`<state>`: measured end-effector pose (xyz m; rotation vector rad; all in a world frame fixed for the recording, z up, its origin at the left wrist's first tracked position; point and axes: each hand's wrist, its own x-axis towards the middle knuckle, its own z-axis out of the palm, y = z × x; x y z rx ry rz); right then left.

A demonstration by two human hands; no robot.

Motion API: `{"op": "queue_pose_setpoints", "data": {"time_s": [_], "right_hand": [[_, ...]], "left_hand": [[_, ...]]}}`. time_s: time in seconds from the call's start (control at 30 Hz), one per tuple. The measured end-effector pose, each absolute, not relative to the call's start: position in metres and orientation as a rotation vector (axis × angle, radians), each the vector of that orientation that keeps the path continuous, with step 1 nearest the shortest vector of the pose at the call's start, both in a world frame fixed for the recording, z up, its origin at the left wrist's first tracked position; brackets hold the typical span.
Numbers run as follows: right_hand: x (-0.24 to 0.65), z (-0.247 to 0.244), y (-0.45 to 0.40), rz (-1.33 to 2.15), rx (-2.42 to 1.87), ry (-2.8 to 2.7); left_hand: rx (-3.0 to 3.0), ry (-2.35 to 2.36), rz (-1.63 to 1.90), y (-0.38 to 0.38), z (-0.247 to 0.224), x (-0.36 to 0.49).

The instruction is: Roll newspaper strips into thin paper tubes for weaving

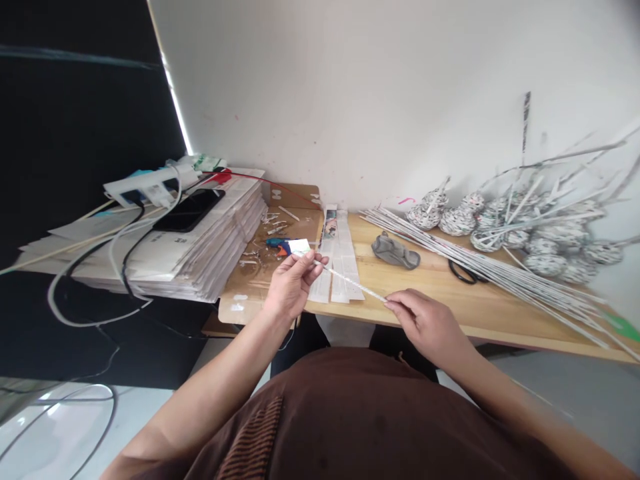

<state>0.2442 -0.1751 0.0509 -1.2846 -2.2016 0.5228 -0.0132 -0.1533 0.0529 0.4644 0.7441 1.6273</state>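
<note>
A thin rolled paper stick [355,283] stretches between my hands above the table's front edge. My left hand [294,283] pinches its left end between thumb and fingers. A small pale piece of paper [299,246] shows just beyond those fingertips; whether it is part of the stick I cannot tell. At the other end, my right hand [425,320] closes thumb and fingertips on the stick. Flat newspaper strips [345,267] lie on the table beneath the stick. Behind my left hand is a blue and orange glue gun [277,243], partly hidden.
Left stands a tall paper stack [200,267] with a phone [189,209], a power strip [150,183] and cables. A grey cloth [395,251], a bundle of paper sticks [480,267] and black scissor handles [463,272] lie rightward. Woven paper balls [457,213] sit against the wall.
</note>
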Motion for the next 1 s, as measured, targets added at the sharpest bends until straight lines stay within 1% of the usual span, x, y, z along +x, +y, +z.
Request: {"op": "queue_pose_setpoints", "data": {"time_s": [0.1,0.13,0.17,0.2,0.23,0.33,0.37,0.4,0.43,0.53,0.57,0.6,0.63,0.67,0.77,0.8,0.83,0.87,0.9,1.0], "right_hand": [[0.241,0.051,-0.179,1.311,-1.289,-2.025],[0.239,0.052,-0.179,1.511,-1.270,-1.953],[0.238,0.054,-0.179,1.614,-1.254,-1.911],[0.236,0.055,-0.179,1.595,-1.248,-1.920],[0.234,0.056,-0.179,1.472,-1.245,-1.976],[0.227,0.057,-0.177,0.907,-1.195,-2.178],[0.225,0.057,-0.176,0.824,-1.184,-2.203],[0.224,0.056,-0.175,0.859,-1.187,-2.201],[0.223,0.054,-0.174,1.010,-1.199,-2.171],[0.223,0.048,-0.172,1.728,-1.178,-1.932],[0.223,0.047,-0.171,1.891,-1.151,-1.862],[0.222,0.046,-0.171,1.952,-1.137,-1.842],[0.220,0.046,-0.171,1.906,-1.139,-1.883],[0.218,0.047,-0.171,1.768,-1.147,-1.971],[0.207,0.050,-0.173,1.153,-1.125,-2.246],[0.203,0.051,-0.173,1.004,-1.104,-2.287],[0.199,0.051,-0.172,0.937,-1.090,-2.293],[0.197,0.051,-0.171,0.967,-1.089,-2.268],[0.195,0.050,-0.170,1.096,-1.093,-2.217],[0.196,0.044,-0.165,1.824,-1.049,-1.901]], "left_hand": [[0.438,0.750,1.614,-0.154,0.056,-0.015],[0.429,0.758,1.610,-0.154,0.056,-0.016],[0.418,0.764,1.606,-0.154,0.056,-0.016],[0.407,0.765,1.603,-0.154,0.056,-0.015],[0.395,0.764,1.603,-0.154,0.055,-0.015],[0.361,0.742,1.612,-0.154,0.053,-0.015],[0.354,0.737,1.616,-0.154,0.053,-0.015],[0.347,0.733,1.618,-0.155,0.054,-0.016],[0.339,0.732,1.617,-0.155,0.054,-0.016],[0.325,0.723,1.594,-0.158,0.055,-0.017],[0.322,0.717,1.585,-0.159,0.054,-0.017],[0.320,0.714,1.580,-0.160,0.053,-0.017],[0.323,0.715,1.578,-0.160,0.052,-0.017],[0.329,0.722,1.579,-0.161,0.050,-0.017],[0.364,0.748,1.594,-0.161,0.047,-0.016],[0.375,0.751,1.602,-0.161,0.046,-0.016],[0.381,0.751,1.607,-0.161,0.046,-0.016],[0.381,0.751,1.610,-0.161,0.046,-0.016],[0.378,0.752,1.607,-0.162,0.046,-0.017],[0.354,0.751,1.570,-0.163,0.046,-0.019]]}}
